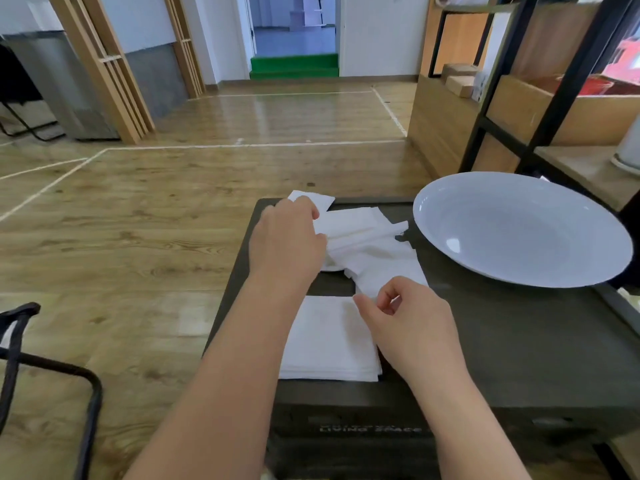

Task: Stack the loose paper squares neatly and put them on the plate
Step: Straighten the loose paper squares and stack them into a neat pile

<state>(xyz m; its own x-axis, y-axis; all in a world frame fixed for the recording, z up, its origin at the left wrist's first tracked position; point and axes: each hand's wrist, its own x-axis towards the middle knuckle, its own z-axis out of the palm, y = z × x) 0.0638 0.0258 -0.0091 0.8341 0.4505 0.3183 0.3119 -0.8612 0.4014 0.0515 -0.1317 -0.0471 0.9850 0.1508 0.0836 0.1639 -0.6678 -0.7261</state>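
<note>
Dark box (519, 358) on wood floor (173, 202), shelf unit (554, 98) at right, green steps (294, 65) beyond

Plate (519, 268) at table's (519, 341) far right, loose squares (367, 244) left of it, stacked squares (329, 344) nearer front edge

1. Dark box (512, 344) stands on wood floor (138, 220); its flat top serves as the work surface.
2. White plate (519, 230) on the far right of the top.
3. Neat stack of paper squares (329, 341) near the front edge.
4. Loose paper squares (367, 244) scattered behind the stack, one overhanging the far edge.
</note>
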